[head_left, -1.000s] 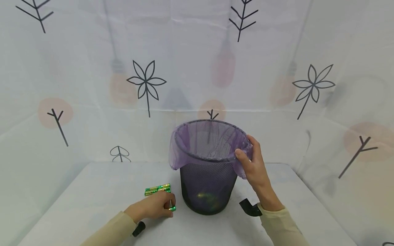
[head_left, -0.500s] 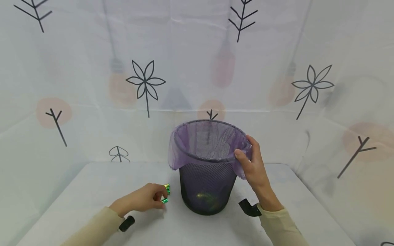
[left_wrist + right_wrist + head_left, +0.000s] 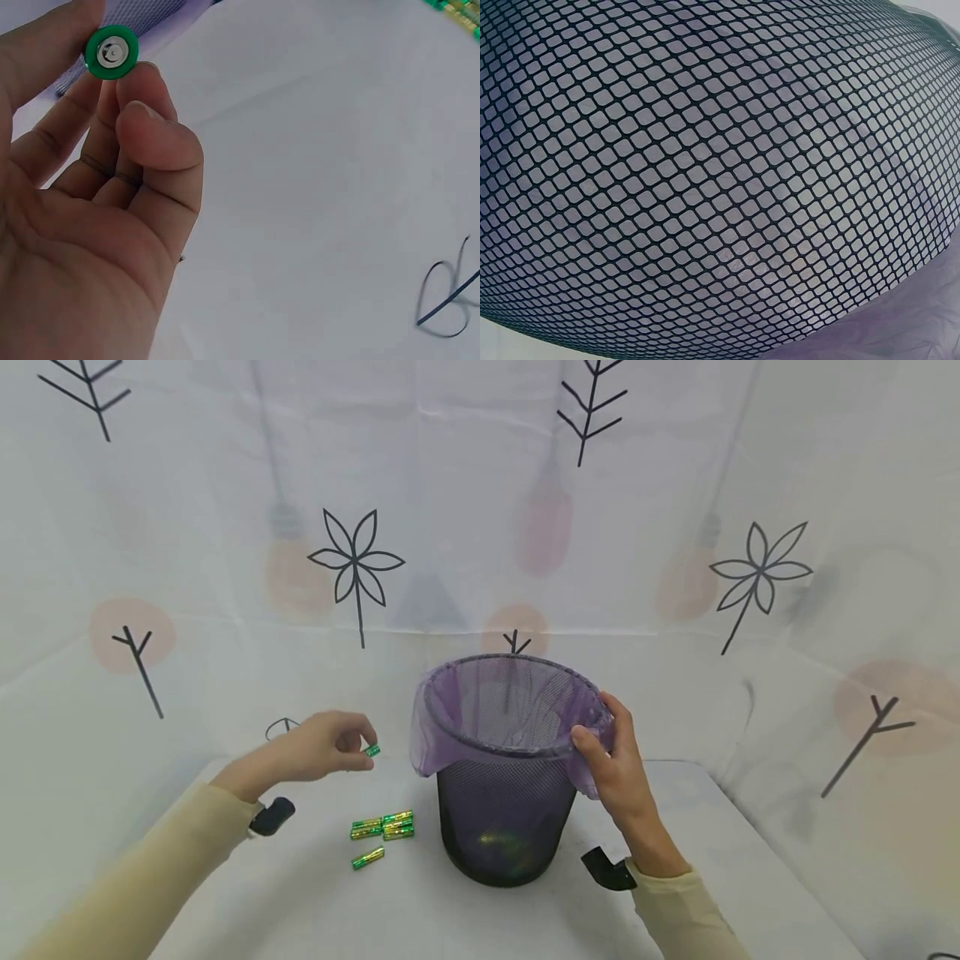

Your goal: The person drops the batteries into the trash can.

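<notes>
A green battery (image 3: 372, 750) is pinched between the thumb and fingertips of my left hand (image 3: 315, 750), raised above the table to the left of the bin. In the left wrist view the metal end of this battery (image 3: 112, 52) faces the camera. My right hand (image 3: 618, 772) grips the right side of the rim of a black mesh waste bin (image 3: 502, 827), thumb outside. A purple bin liner (image 3: 431, 743) is folded over that rim. Beside the bin lie several green-and-gold batteries (image 3: 382, 827) grouped together, and a single battery (image 3: 367, 858) nearer me.
The bin stands upright on a white table (image 3: 480, 927). Through its mesh a blurred yellow-green patch (image 3: 498, 843) shows near the bottom. Behind the table hangs a white cloth (image 3: 465, 527) printed with plants. Close mesh (image 3: 720, 165) fills most of the right wrist view.
My left hand has risen from the tabletop and moved left with the battery, uncovering the batteries lying there. The right hand and the bin have stayed in place.
</notes>
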The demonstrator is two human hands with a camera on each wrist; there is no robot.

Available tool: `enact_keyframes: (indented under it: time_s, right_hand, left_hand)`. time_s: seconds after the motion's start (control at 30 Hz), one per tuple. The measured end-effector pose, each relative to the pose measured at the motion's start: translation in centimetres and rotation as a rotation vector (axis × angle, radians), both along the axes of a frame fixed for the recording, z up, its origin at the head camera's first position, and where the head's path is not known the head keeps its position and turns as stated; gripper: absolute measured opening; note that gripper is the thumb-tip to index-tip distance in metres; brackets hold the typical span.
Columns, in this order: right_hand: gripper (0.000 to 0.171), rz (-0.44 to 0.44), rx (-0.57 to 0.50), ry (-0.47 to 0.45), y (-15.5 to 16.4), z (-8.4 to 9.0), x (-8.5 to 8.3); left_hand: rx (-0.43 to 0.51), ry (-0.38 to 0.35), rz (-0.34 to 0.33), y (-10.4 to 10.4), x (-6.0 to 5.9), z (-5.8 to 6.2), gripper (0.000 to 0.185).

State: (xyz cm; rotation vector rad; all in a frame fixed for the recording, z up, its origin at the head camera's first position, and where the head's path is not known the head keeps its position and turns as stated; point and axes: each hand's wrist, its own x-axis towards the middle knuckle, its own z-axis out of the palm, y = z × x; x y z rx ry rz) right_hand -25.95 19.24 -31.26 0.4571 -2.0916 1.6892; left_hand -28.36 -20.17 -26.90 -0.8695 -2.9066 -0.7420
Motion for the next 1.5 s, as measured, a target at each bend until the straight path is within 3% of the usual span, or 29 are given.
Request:
enact_keyframes:
  time_s: [0.3, 0.4, 0.5, 0.87, 1.1, 1.3, 1.5]
  right_hand:
    - [0.069, 0.005, -0.006, 0.011, 0.0, 0.0, 0.0]
    - [0.069, 0.008, -0.010, 0.013, 0.0, 0.1, 0.0]
    - [0.069, 0.010, -0.011, 0.013, 0.0, 0.1, 0.0]
    - [0.070, 0.015, -0.022, -0.007, -0.1, 0.1, 0.0]
    - [0.070, 0.008, -0.019, -0.005, -0.1, 0.2, -0.1]
    - [0.071, -0.014, 0.001, 0.000, 0.0, 0.1, -0.1]
    - [0.070, -0.015, 0.002, -0.012, -0.1, 0.1, -0.2]
  left_hand:
    - [-0.004, 0.089, 0.013, 1.6, -1.5, 6.1, 0.026]
    - [0.007, 0.109, 0.000, 3.0, -2.0, 7.5, 0.025]
    - [0.028, 0.102, -0.034, 4.6, -2.6, 8.0, 0.024]
    - [0.096, 0.053, -0.151, 11.6, -4.6, 7.2, 0.023]
    - [0.033, 0.039, -0.162, 15.0, -5.1, 6.5, 0.022]
    - [-0.014, 0.009, -0.154, 16.7, -5.2, 5.7, 0.021]
    - [-0.050, -0.003, -0.150, 16.8, -5.1, 5.0, 0.022]
